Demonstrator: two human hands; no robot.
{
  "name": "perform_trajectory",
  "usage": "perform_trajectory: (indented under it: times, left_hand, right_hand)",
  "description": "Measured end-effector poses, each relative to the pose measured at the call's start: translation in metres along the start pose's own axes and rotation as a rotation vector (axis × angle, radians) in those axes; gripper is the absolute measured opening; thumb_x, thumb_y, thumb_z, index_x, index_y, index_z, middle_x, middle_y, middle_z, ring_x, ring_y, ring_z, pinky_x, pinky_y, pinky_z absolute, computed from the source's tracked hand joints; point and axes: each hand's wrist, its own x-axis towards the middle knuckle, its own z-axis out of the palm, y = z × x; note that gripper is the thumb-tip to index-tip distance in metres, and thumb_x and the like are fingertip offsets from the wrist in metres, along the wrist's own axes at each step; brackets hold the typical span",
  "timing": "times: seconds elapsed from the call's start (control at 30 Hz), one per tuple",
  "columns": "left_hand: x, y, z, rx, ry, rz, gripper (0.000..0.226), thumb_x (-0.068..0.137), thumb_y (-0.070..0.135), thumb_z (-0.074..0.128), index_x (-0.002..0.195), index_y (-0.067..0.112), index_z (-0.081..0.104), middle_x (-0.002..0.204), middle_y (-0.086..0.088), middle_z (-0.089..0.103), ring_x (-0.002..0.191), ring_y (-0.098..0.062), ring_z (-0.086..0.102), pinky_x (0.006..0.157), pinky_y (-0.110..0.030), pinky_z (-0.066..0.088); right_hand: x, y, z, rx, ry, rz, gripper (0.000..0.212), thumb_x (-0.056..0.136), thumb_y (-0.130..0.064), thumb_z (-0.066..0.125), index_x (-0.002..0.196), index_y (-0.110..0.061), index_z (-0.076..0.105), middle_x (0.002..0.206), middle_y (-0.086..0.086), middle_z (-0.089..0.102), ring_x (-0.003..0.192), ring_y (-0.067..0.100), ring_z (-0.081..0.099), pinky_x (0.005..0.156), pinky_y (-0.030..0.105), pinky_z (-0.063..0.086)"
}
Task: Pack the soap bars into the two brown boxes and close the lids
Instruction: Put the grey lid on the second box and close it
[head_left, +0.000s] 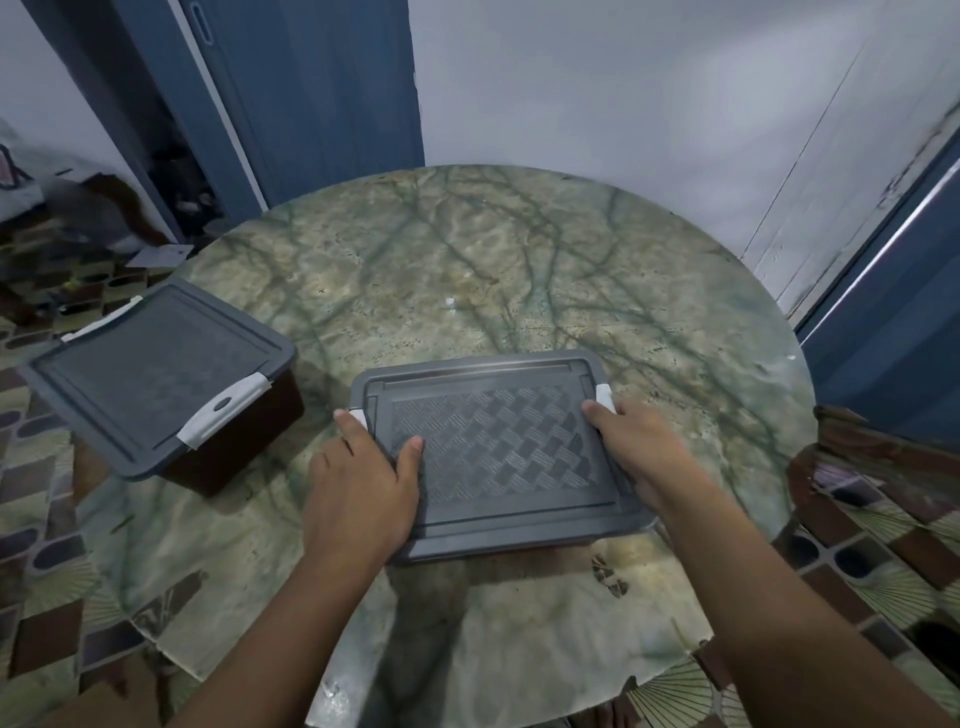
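fingers on both sides are wrapped around the short ends of the near box (498, 452), which sits on the round marble table (467, 270) right in front of the person. left hand (363, 483): thumb lies flat on the textured grey lid (493, 415), the other fingers (347, 423) reach along the left edge past a white latch (359, 415). right hand (639, 447): grips the right end, index finger next to the other white latch (604, 397), the remaining fingers curl under the rim and are hidden. lid sits flat on that box, body underneath mostly out of sight. second box (166, 379) is at the left edge of the table, well apart from the near one, turned at an angle. its grey lid is on, dark brown body (249, 441) shows below, one white latch (223, 410) on the near end, another (101, 325) on the far side. no soap visible, contents of both boxes cannot be seen. patterned tile floor (41, 545) around the table, blue door (311, 93) behind, white wall (623, 104) at the back.
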Motion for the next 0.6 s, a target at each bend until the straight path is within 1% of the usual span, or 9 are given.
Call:
perform_trajectory:
  times: [0.1, 0.17, 0.27, 0.33, 0.4, 0.47, 0.53, 0.57, 0.6]
  left_hand:
    - [0.003, -0.002, -0.001, -0.035, -0.008, -0.002, 0.099, 0.094, 0.073, 0.031, 0.159, 0.000, 0.009, 0.152, -0.025, 0.032, 0.137, -0.040, 0.031, 0.113, -0.048, 0.030]
    - [0.008, -0.004, -0.003, -0.108, 0.040, 0.024, 0.100, 0.089, 0.077, 0.041, 0.158, 0.008, 0.016, 0.153, -0.020, 0.026, 0.139, -0.038, 0.026, 0.115, -0.051, 0.029]
    - [0.026, 0.004, -0.007, -0.063, 0.219, 0.242, 0.085, 0.092, 0.070, 0.049, 0.154, 0.015, 0.030, 0.152, -0.014, 0.032, 0.141, -0.033, 0.029, 0.115, -0.051, 0.029]
    - [0.049, 0.019, -0.014, -0.057, 0.216, 0.387, 0.068, 0.095, 0.065, 0.048, 0.145, 0.020, 0.045, 0.144, -0.008, 0.043, 0.134, -0.030, 0.038, 0.110, -0.048, 0.035]
    - [0.077, 0.034, -0.017, -0.088, 0.081, 0.474, 0.058, 0.095, 0.064, 0.048, 0.135, 0.022, 0.055, 0.133, -0.003, 0.051, 0.124, -0.026, 0.047, 0.102, -0.044, 0.042]
    - [0.102, 0.046, -0.019, -0.060, -0.126, 0.501, 0.055, 0.094, 0.069, 0.048, 0.125, 0.025, 0.059, 0.118, 0.002, 0.060, 0.107, -0.021, 0.057, 0.089, -0.040, 0.047]
    - [0.120, 0.055, -0.020, -0.005, -0.328, 0.460, 0.054, 0.089, 0.077, 0.047, 0.095, 0.025, 0.061, 0.089, 0.004, 0.062, 0.082, -0.017, 0.060, 0.069, -0.033, 0.043]
    - [0.127, 0.060, -0.020, 0.003, -0.374, 0.442, 0.057, 0.088, 0.079, 0.046, 0.083, 0.023, 0.058, 0.079, 0.003, 0.060, 0.074, -0.017, 0.059, 0.063, -0.032, 0.038]
    - [0.132, 0.062, -0.022, 0.009, -0.398, 0.427, 0.059, 0.087, 0.080, 0.047, 0.077, 0.022, 0.056, 0.074, 0.002, 0.059, 0.071, -0.017, 0.058, 0.061, -0.032, 0.035]
  right_hand:
    - [0.011, 0.010, 0.002, 0.130, -0.051, 0.063, 0.038, 0.093, -0.048, 0.067, 0.113, -0.015, 0.065, 0.105, 0.012, 0.075, 0.097, 0.034, 0.073, 0.090, 0.059, 0.058]
    - [0.012, 0.008, 0.002, 0.172, -0.052, 0.083, 0.036, 0.094, -0.045, 0.069, 0.113, -0.015, 0.065, 0.105, 0.012, 0.076, 0.097, 0.035, 0.073, 0.089, 0.060, 0.059]
    - [0.015, 0.011, 0.004, 0.163, -0.044, 0.079, 0.042, 0.088, -0.051, 0.071, 0.110, -0.017, 0.063, 0.105, 0.011, 0.075, 0.098, 0.034, 0.073, 0.089, 0.060, 0.058]
    - [0.019, 0.014, 0.004, 0.147, -0.026, 0.074, 0.050, 0.079, -0.057, 0.072, 0.108, -0.018, 0.063, 0.105, 0.010, 0.075, 0.098, 0.034, 0.073, 0.088, 0.061, 0.058]
    - [0.017, 0.013, 0.004, 0.144, -0.029, 0.065, 0.046, 0.083, -0.055, 0.072, 0.107, -0.018, 0.061, 0.105, 0.010, 0.075, 0.097, 0.034, 0.072, 0.089, 0.061, 0.058]
    - [0.015, 0.010, 0.003, 0.151, -0.023, 0.067, 0.038, 0.091, -0.049, 0.071, 0.107, -0.017, 0.059, 0.106, 0.010, 0.074, 0.098, 0.033, 0.072, 0.089, 0.059, 0.058]
    - [0.014, 0.009, 0.003, 0.154, -0.021, 0.072, 0.037, 0.091, -0.047, 0.071, 0.108, -0.016, 0.057, 0.107, 0.011, 0.072, 0.099, 0.033, 0.071, 0.089, 0.059, 0.059]
    - [0.014, 0.010, 0.002, 0.154, -0.016, 0.072, 0.039, 0.090, -0.048, 0.072, 0.108, -0.017, 0.057, 0.108, 0.012, 0.072, 0.099, 0.033, 0.071, 0.088, 0.060, 0.059]
    - [0.014, 0.009, 0.002, 0.155, -0.018, 0.074, 0.041, 0.089, -0.049, 0.073, 0.108, -0.017, 0.056, 0.109, 0.011, 0.071, 0.099, 0.033, 0.071, 0.087, 0.059, 0.059]
